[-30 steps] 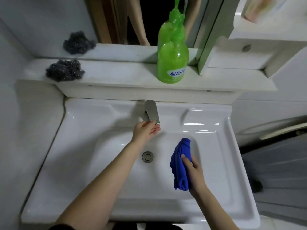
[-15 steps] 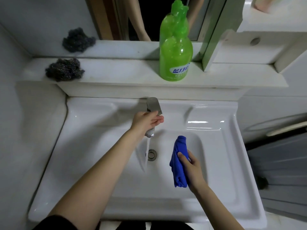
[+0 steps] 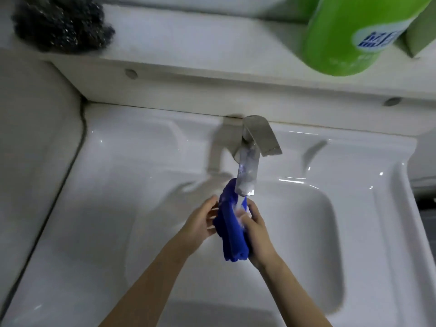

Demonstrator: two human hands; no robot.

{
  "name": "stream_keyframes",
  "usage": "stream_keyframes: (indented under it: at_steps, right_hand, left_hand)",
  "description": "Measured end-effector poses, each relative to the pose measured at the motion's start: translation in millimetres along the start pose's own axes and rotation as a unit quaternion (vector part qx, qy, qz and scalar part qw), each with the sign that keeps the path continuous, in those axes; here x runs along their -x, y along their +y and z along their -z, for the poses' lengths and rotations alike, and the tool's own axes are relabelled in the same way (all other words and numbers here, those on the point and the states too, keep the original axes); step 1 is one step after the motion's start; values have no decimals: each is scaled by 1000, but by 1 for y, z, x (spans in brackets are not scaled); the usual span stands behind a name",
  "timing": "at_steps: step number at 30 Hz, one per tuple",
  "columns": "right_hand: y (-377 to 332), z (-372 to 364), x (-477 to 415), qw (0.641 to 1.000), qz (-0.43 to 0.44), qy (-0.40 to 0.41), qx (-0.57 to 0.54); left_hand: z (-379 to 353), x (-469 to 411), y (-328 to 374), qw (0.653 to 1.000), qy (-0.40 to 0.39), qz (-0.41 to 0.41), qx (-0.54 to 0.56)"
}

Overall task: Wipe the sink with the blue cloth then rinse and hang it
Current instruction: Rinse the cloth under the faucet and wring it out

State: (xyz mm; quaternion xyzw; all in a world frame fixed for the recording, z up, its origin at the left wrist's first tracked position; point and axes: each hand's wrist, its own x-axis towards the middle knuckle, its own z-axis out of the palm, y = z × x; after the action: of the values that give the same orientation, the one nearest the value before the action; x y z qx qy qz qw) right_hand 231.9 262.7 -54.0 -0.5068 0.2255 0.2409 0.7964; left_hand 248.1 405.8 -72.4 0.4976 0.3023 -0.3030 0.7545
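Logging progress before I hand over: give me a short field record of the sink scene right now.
blue cloth: bunched, under the faucet spout, over the sink
water: running onto the cloth
right hand: grips the cloth
left hand: fingers fairly straight against the cloth's left side
shelf: steel wool left, green bottle right
stage: rinsing, not yet hung

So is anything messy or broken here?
Nothing stands out. Water from the tap falls on the blue cloth, gripped by the right hand and touched by the left hand, over the sink.
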Motion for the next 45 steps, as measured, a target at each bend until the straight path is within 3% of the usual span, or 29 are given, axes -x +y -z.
stream_keyframes:
  at_steps: [2,4,8,10,14,16,18,26,29,34,39,41,43,45]
  right_hand:
    - [11,-1,-7,999,-30,2,-20]
    - [18,-3,-10,998,-55,15,-26]
    - [27,-6,-10,996,-74,35,-43]
    - [23,-4,-4,992,-108,1,-67]
    - [9,12,8,986,-55,-93,127]
    - [6,17,10,979,-40,-76,187]
    - [4,24,12,983,-36,-51,175]
    - [-6,35,15,984,41,47,166]
    - [-5,27,19,984,84,18,156]
    - [-14,16,24,973,123,-3,196]
    - [-18,18,24,965,135,27,225]
    - [-21,23,25,963,125,35,235]
    - [-27,31,23,970,70,36,231]
    - [-28,38,14,979,-33,9,200]
  left_hand:
    - [2,-2,-12,994,-77,-2,83]
    - [2,-2,-14,991,-88,-11,102]
    - [-5,1,-14,997,9,-72,24]
    - [-9,2,-11,993,81,-83,-18]
    - [-11,4,-4,978,123,-117,-119]
    - [-10,5,-1,974,117,-132,-145]
    - [-5,5,1,976,105,-134,-138]
    - [14,8,-1,993,42,-110,0]
    - [17,6,-6,995,-2,-75,64]
    - [3,10,-14,985,-76,57,145]
    - [3,7,-21,988,-96,7,121]
    - [-3,5,-20,998,-51,-19,31]
    - [-8,3,-17,997,49,-34,-42]
    - [-10,2,-12,997,46,-65,-25]
